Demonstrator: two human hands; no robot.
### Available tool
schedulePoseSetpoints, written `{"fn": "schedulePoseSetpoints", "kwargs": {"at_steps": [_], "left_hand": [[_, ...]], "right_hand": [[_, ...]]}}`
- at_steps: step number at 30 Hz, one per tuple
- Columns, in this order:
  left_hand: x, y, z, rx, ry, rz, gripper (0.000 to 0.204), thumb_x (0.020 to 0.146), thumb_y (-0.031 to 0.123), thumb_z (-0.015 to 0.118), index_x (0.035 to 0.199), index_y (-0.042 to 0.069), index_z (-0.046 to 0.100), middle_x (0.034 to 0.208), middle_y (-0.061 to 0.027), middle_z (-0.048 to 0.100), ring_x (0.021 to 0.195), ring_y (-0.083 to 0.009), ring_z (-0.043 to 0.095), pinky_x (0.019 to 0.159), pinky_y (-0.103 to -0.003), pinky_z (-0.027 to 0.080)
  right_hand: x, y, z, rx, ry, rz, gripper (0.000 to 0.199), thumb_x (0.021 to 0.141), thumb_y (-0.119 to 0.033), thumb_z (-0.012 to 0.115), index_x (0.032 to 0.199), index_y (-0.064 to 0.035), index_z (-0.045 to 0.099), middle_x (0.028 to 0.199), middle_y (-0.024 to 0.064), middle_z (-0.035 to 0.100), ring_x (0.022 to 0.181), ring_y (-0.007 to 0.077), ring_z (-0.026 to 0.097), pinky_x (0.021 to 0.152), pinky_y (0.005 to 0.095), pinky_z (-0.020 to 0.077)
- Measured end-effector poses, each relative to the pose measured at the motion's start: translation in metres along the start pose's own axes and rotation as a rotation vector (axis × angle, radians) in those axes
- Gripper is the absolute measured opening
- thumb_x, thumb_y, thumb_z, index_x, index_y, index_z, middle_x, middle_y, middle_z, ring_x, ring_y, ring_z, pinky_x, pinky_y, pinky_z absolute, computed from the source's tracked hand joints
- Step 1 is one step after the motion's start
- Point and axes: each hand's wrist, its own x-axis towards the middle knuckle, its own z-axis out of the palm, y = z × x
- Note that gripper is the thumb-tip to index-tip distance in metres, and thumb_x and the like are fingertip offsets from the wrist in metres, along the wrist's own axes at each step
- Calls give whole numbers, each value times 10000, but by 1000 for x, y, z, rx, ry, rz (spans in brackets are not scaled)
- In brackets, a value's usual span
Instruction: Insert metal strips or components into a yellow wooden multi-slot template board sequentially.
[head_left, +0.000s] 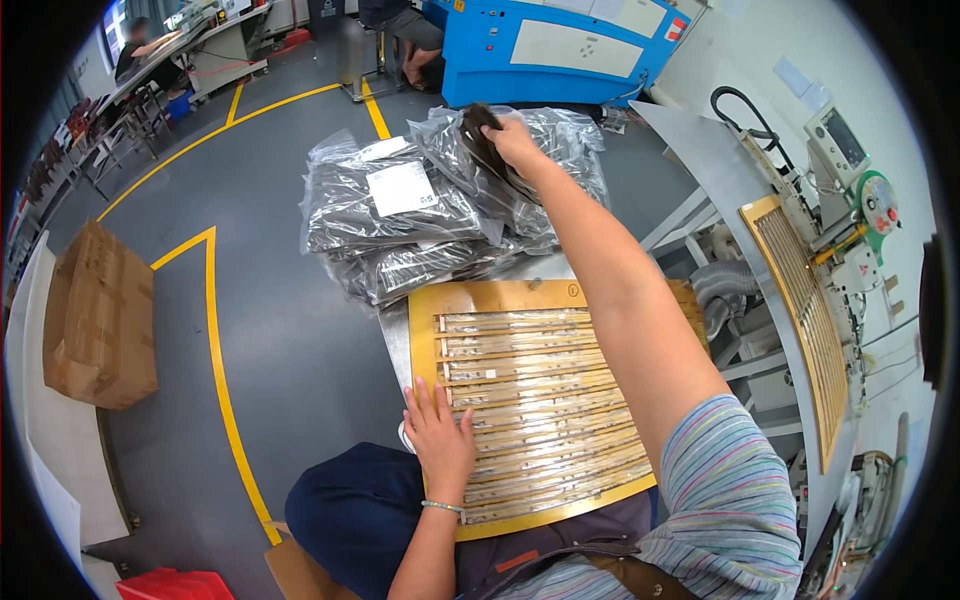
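A yellow slotted board (425, 330) with many narrow parallel slats lies in front of me, its near edge over my lap. My left hand (442, 445) rests with fingers stretched out on the board's left edge. Stretched far forward, my right hand (515, 142) is closed on a bundle of dark strips (482, 135) at an open clear plastic bag (440, 135). What the strips are made of I cannot make out. Beside it lies another clear bag (340, 215) of dark pieces, with a white label (402, 188) on top.
At right stands a machine table (700, 150) carrying a second slotted board (800, 320) and a control screen (838, 138). A blue machine (490, 55) is at the back. A cardboard box (100, 315) sits at left, near yellow floor lines (215, 330). Two people sit far off.
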Motion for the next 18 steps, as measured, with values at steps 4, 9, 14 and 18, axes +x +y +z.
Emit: {"fn": "schedulePoseSetpoints", "kwargs": {"at_steps": [4,9,14,18], "left_hand": [[1,-2,1,-10,0,-13,667,1056,363,637,1558,-52,494,1739,-269,282,1625,-451,220,1260,-592,273],[-2,-7,2,9,13,-22,665,1058,360,632,1564,-48,490,1738,-268,284,1623,-452,225,1256,-593,280],[-2,-2,2,-4,38,5,659,1063,356,629,1562,-50,487,1732,-271,296,1611,-458,251,1247,-593,290],[-6,-5,-1,-6,49,5,638,1069,346,624,1551,-51,496,1729,-273,300,1607,-459,257,1242,-596,295]], "right_hand": [[-6,-4,-14,349,30,-32,250,1114,-195,576,1237,-31,719,1127,108,789,1012,240,715,949,390,519],[-4,-34,-35,666,18,21,243,1150,-207,527,1264,-40,661,1150,131,757,1081,237,712,967,374,544],[16,-70,-75,943,50,-204,277,1179,-241,453,1166,-5,599,1007,109,672,1013,297,690,1020,455,567],[2,-112,-112,1157,-30,-326,340,1196,-262,344,1139,0,554,1012,101,631,1045,297,644,1143,532,533]]}}
